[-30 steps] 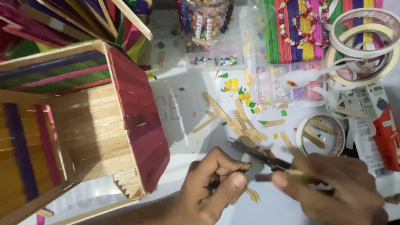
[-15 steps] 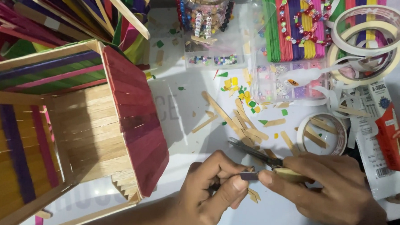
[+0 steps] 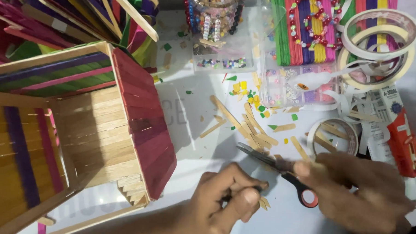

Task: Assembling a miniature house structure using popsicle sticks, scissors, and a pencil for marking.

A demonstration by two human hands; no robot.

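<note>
Scissors (image 3: 280, 168) in right hand (image 3: 362, 191), blades seemingly up-left.

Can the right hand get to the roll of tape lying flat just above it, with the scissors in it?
Probably yes. The roll of tape lies flat on the table just beyond the right hand, with only loose stick offcuts nearby. But that hand holds the scissors, so its fingers are not free to pick it up.

Black-bladed, red-handled scissors (image 3: 280, 172) lie tilted above scattered wooden sticks (image 3: 251, 127).
</note>
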